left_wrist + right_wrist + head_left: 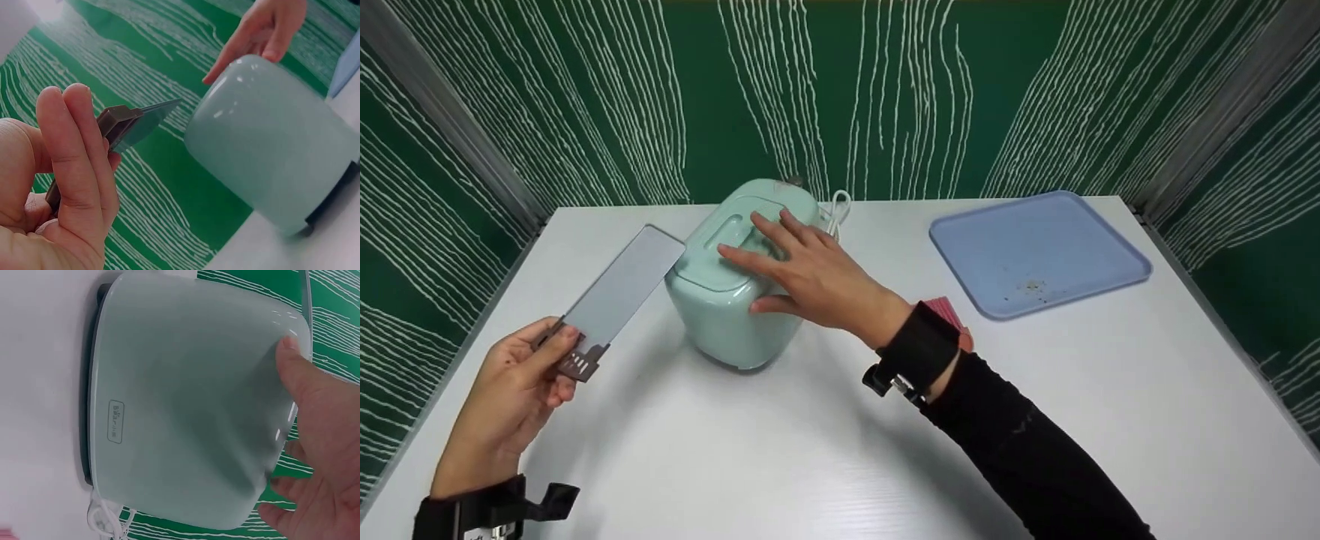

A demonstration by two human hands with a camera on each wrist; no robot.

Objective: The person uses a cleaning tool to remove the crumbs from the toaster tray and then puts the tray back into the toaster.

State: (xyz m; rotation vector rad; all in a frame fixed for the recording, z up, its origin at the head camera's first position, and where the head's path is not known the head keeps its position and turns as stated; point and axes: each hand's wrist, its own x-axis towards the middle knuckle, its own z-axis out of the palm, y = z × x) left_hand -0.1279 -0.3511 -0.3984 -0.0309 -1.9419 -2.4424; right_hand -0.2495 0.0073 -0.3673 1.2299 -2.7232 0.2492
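Observation:
My left hand (521,379) pinches the brown slotted end of a long, thin grey crumb tray (626,281) between thumb and fingers. Held up at a slant, its far end overlaps the side of a mint-green toaster (735,322) in the head view. Over the toaster's lid (720,259), which has an oval recess, my right hand (825,281) spreads its fingers. In the right wrist view the thumb (295,365) lies at the toaster's upper edge. The toaster stands upright on a dark base.
A blue tray (1035,247) with a few crumbs lies at the back right. Behind the toaster is a coiled white cord (838,214). A pink ribbed object (947,311) shows partly behind my right wrist. Green walls with white lines enclose the white table (765,450).

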